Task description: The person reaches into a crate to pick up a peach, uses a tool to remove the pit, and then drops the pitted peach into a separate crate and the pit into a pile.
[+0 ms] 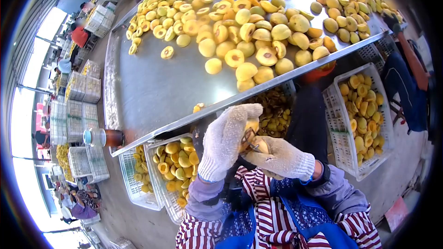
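Both of my hands wear white knitted gloves and meet over my lap, just below the table's near edge. My left hand (230,131) is closed around a yellow peach half (250,126), whose cut side is partly hidden. My right hand (281,157) grips a small dark metal pitting tool (251,146) pressed close to the fruit; its handle is hidden by the glove. On the metal table (157,78) ahead lie many peach halves (234,58), several with a brown pit or hollow showing.
White crates of peach halves stand on the floor, one crate (385,143) at right, another crate (154,175) at left. Pieces fill a container (277,115) below the table edge. A jar of brown liquid (104,137) is at left. A co-worker's dark-gloved hand (392,22) is at far right.
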Demonstrator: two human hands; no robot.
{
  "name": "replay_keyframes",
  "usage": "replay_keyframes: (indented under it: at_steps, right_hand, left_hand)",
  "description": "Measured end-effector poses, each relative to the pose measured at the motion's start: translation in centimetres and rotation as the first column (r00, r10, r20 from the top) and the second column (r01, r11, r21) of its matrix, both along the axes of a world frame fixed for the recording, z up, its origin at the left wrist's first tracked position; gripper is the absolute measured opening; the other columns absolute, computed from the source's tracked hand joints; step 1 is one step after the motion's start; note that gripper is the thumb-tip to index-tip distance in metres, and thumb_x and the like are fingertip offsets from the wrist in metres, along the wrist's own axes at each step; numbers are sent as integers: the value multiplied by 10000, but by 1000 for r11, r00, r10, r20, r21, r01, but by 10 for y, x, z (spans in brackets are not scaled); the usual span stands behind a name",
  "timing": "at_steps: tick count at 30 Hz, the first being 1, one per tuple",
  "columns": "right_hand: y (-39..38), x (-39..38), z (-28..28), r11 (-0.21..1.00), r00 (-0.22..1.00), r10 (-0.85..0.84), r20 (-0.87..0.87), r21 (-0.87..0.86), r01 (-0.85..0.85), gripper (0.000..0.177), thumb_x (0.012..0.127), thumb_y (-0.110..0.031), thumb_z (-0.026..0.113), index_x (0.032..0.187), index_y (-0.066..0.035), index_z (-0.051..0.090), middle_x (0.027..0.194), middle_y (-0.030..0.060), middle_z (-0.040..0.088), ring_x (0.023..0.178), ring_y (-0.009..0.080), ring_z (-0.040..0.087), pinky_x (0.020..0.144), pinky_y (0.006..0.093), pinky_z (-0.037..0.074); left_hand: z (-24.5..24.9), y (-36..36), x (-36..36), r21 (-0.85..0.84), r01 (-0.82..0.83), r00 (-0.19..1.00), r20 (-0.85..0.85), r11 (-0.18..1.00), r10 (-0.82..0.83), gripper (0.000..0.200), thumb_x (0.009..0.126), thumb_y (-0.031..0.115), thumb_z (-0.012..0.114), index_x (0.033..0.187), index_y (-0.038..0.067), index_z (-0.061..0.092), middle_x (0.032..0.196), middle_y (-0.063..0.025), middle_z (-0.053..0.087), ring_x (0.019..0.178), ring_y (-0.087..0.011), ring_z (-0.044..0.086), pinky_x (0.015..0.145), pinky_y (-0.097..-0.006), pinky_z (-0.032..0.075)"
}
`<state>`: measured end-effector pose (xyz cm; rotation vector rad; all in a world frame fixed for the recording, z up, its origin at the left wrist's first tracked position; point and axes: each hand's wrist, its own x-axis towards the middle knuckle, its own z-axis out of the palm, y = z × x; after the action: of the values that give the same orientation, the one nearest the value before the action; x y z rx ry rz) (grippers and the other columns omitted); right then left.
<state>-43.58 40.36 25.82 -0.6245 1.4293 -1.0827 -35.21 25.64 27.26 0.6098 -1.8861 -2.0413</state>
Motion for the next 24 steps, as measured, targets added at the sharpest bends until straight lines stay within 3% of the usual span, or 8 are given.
replay_keyframes:
  at_steps: [5,7,9,11,13,16,21,24]
  right_hand:
    - [1,4,-7,996,955,35,-295,-63,-56,366,947,-337,563,1215,-88,592,988,154,686,924,325,671,862,411,514]
    - [-3,14,-37,952,980,-97,-176,-304,39,345,949,-330,538,1199,-99,592,1021,173,681,921,366,662,865,433,507]
    - [-7,14,-50,937,993,-90,-77,-345,58,254,964,-306,531,1092,-93,587,812,92,628,697,231,627,669,373,509]
    - [-7,12,-51,964,995,-32,94,-260,55,224,974,-296,527,1027,-86,583,704,40,567,595,148,571,569,330,483]
    - [-7,13,-54,970,991,-26,129,-237,56,220,977,-294,525,1015,-86,586,679,28,549,567,133,554,537,318,468]
    - [-14,29,-76,783,913,-333,-235,-609,129,199,979,-284,518,1004,-96,576,623,-4,493,482,106,494,442,279,398]
    - [-11,11,-63,951,989,-114,96,-277,136,196,980,-285,523,956,-92,549,604,-7,486,459,97,472,414,269,373]
    - [-13,9,-74,957,976,-72,204,-263,125,210,985,-308,536,955,-100,542,586,-19,479,438,86,452,383,252,346]
  left_hand:
    - [6,-10,-1,116,164,967,175,980,-183,567,1036,491,423,1124,-15,664,1004,-119,671,780,-161,616,712,-257,501]
    - [17,-4,-5,291,51,963,239,956,-124,644,1020,534,426,1134,-62,643,1082,-190,682,863,-228,661,814,-337,557]
    - [10,-4,-11,349,-69,956,291,935,-38,651,1011,547,443,1199,-54,607,1062,-186,672,833,-214,655,736,-293,537]
    - [15,5,-14,-55,15,988,156,998,-6,660,1005,556,448,1164,-60,624,1060,-177,675,831,-213,656,738,-306,541]
    - [12,-1,-11,-41,124,975,192,991,-114,675,1002,571,439,1138,-59,637,1041,-168,677,837,-214,656,753,-310,539]
    - [3,-19,-15,154,226,917,299,962,-264,690,1008,584,403,1090,-52,659,1007,-154,683,843,-218,656,781,-312,535]
    - [6,13,-14,232,-87,995,61,969,75,699,1013,594,372,1268,-31,552,1264,-187,595,980,-274,642,882,-381,536]
    - [-19,27,-3,-31,-117,990,-83,993,114,603,1042,456,436,1400,-29,420,1361,-184,521,1165,-290,575,1027,-403,465]
